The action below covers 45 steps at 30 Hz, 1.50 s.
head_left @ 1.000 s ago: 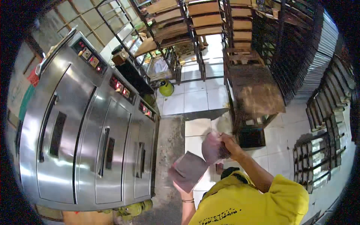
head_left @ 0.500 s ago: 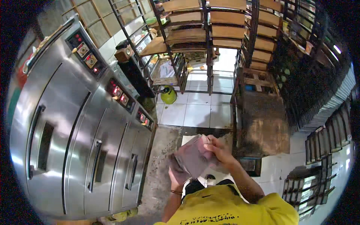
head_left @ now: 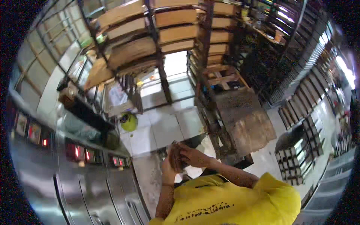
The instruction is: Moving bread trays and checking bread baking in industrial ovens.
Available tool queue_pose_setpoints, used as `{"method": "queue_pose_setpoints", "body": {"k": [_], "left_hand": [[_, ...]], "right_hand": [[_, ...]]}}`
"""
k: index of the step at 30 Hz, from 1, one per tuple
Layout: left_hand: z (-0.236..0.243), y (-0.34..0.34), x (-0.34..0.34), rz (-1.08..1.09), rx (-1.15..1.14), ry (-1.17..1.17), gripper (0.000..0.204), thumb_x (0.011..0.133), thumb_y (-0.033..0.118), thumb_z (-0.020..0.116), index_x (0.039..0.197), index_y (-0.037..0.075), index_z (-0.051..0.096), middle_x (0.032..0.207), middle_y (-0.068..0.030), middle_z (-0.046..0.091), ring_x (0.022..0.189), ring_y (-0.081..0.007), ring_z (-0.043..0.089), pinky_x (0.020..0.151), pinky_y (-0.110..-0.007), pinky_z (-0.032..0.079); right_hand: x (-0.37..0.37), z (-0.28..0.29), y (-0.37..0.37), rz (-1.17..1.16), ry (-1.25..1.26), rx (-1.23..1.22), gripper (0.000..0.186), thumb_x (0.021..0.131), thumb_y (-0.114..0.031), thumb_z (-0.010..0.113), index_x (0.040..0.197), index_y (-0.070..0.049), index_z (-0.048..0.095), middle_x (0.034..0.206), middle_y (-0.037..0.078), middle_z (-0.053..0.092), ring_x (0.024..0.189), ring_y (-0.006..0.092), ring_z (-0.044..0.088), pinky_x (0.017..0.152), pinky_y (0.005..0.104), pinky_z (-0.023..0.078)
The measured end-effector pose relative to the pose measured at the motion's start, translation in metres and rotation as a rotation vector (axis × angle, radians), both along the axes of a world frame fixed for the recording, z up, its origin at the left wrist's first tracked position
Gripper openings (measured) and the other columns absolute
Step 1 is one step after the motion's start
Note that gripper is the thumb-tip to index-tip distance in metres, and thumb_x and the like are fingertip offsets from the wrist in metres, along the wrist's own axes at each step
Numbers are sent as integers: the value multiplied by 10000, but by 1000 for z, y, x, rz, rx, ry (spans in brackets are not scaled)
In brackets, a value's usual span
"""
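Observation:
Before my body, both hands are closed on a brownish folded cloth-like pad [head_left: 174, 158], blurred by motion. My left hand [head_left: 168, 170] grips it from the near left side. Curled over its right side are the fingers of my right hand [head_left: 195, 156]. The pad looks narrow from here, seen nearly edge-on, and much of it is covered by the fingers. What exactly it is made of cannot be told.
Steel deck ovens [head_left: 105, 187] with red-lit panels line the left. A green gas cylinder [head_left: 129, 123] stands on the tiles ahead. To the right is a worn wooden table [head_left: 243, 116], with baking tins [head_left: 305, 97] beyond it. Racks of wooden boards [head_left: 176, 18] fill the back.
My view has swung to the right, so the ovens shift left and lower. The pad, broad and flat before, now appears folded or turned edge-on, with my hands closer together.

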<state>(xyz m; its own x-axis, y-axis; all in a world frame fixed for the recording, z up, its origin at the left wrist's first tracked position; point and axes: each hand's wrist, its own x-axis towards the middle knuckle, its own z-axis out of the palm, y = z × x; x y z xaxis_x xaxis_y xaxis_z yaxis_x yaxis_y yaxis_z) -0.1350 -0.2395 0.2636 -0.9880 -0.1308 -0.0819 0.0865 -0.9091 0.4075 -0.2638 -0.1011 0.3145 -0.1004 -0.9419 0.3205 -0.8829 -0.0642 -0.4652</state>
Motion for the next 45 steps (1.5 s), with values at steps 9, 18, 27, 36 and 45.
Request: {"method": "queue_pose_setpoints", "body": {"k": [9,18,27,36,45], "left_hand": [[3,-58,-56,-10,78,-245,381,1046,274,422,1381,115,512,1299,-54,609,1099,-182,618,934,-297,501],[76,-76,-125,-103,480,264,408,1031,249,361,1411,168,484,1439,-55,494,1280,-264,491,1134,-493,315],[69,-110,-171,-26,241,270,411,994,375,482,1324,147,571,1320,-76,593,1159,-282,573,1096,-485,360],[19,-130,-229,-44,243,-4,438,975,394,489,1333,150,552,1323,-94,580,1184,-288,550,1054,-498,388],[71,-50,-286,-364,136,125,524,967,449,480,1399,152,480,1371,-96,542,1220,-320,524,1074,-509,366]], "right_hand": [[-31,15,3,-430,-935,-396,242,898,-133,636,1117,-80,548,1137,59,555,1007,227,541,876,344,432],[-86,122,50,-474,-1691,-836,522,952,-248,569,1413,-35,448,1374,150,531,1201,237,541,978,359,433],[-106,117,57,-558,-1856,-1091,340,961,-232,571,1222,-15,570,1048,89,655,847,169,613,756,272,490],[-123,153,77,-1362,-1023,-673,360,972,-286,583,1215,-20,577,1041,67,649,867,152,595,771,276,474],[-144,197,88,-1258,-945,-1181,259,965,-245,583,1145,-59,601,986,17,626,840,127,568,763,266,460]]}}
